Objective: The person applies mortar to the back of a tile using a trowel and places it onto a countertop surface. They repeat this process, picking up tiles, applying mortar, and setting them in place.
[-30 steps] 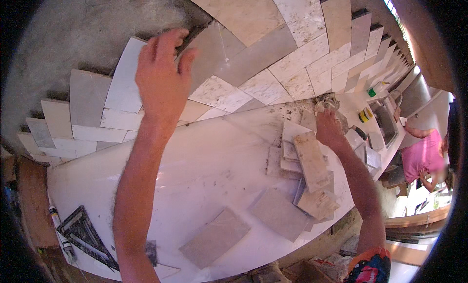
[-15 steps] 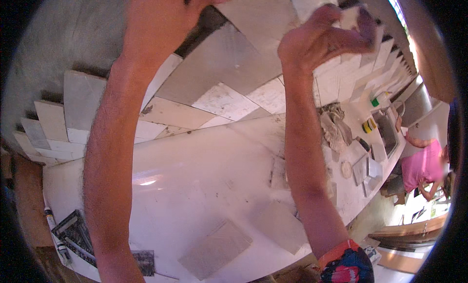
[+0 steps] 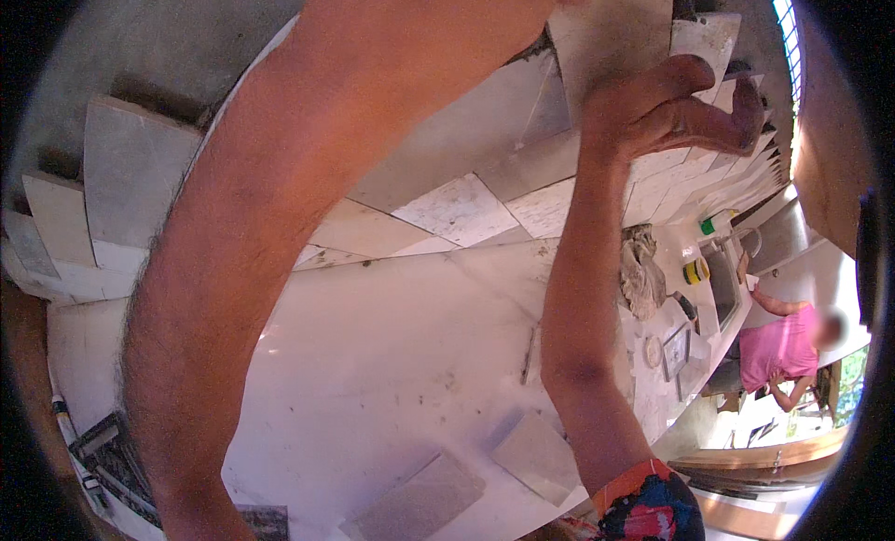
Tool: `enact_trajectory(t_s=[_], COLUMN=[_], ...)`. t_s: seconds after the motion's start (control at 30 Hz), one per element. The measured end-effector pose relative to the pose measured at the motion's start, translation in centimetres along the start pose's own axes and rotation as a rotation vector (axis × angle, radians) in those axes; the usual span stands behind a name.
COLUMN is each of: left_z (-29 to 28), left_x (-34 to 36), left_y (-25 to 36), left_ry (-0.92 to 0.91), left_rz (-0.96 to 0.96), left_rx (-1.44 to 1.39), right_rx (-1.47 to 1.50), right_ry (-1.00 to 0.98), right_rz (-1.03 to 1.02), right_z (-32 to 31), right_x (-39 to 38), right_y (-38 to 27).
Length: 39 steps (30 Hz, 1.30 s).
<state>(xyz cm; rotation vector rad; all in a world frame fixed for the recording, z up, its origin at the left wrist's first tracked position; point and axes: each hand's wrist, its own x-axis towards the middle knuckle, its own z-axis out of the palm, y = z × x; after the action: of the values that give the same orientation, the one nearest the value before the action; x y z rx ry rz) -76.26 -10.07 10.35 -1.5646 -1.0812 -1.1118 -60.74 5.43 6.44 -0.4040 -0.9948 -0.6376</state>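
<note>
My left forearm crosses in front of the wall up to the top edge, where most of my left hand (image 3: 522,5) is cut off. Only one fingertip shows there, so its grip is hidden. My right hand (image 3: 662,112) is raised before the wall tiles, thumb and bent fingers apart, with nothing visible between them. Behind both arms, a patchwork of grey, beige and white tiles (image 3: 457,207) covers the lower wall. A large grey tile (image 3: 466,140) and a beige tile (image 3: 611,28) sit nearest my hands. Below lies a white countertop (image 3: 373,354).
Loose grey tiles (image 3: 419,494) lie at the counter's near edge. Left are a black frame-like object (image 3: 117,462) and a tube (image 3: 70,438). Rightward are a crumpled cloth (image 3: 641,275), a yellow-and-black container (image 3: 695,271), a sink (image 3: 722,275) and a person in pink (image 3: 781,345).
My left forearm has swung right across the wall, its hand passing mostly out at the top. My right hand appears slightly lower and further right. The view has shifted a little.
</note>
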Motion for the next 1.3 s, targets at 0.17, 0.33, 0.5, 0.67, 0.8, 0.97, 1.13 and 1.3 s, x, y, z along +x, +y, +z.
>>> enact_trajectory(t_s=[0.17, 0.33, 0.5, 0.67, 0.8, 0.97, 1.13, 1.3], left_z=[-1.0, -1.1, -0.1, -1.0, -0.3, -1.1, -1.0, -0.7], left_x=[0.2, 0.5, 0.4, 0.5, 0.1, 0.8, 1.1, 0.8], left_y=[0.1, 0.4, 0.2, 0.6, 0.3, 1.3, 1.5, 0.9], left_ry=[-0.057, -0.132, -0.054, -0.125, -0.079, -0.162, -0.185, -0.118], left_rz=[-0.027, -0.074, -0.015, -0.078, -0.055, -0.127, -0.161, -0.105], left_rx=[-0.062, -0.004, 0.027, -0.001, 0.026, 0.009, -0.042, 0.007], right_rx=[-0.287, 0.092, 0.085, -0.098, 0.0, -0.107, -0.111, -0.049], right_ry=[-0.098, -0.039, 0.026, -0.024, 0.052, -0.023, -0.043, 0.019], right_rz=[-0.239, -0.059, 0.046, -0.075, 0.091, 0.049, 0.017, 0.155], right_z=[-1.5, -0.6, 0.3, -1.6, -1.4, -2.2, -1.7, -4.1], right_x=[-0.6, 0.1, 0.6, 1.3, 1.2, 0.6, -0.8, 0.4], right_y=[1.8, -1.5, -0.6, 1.8, -0.6, 0.7, 1.9, 3.2])
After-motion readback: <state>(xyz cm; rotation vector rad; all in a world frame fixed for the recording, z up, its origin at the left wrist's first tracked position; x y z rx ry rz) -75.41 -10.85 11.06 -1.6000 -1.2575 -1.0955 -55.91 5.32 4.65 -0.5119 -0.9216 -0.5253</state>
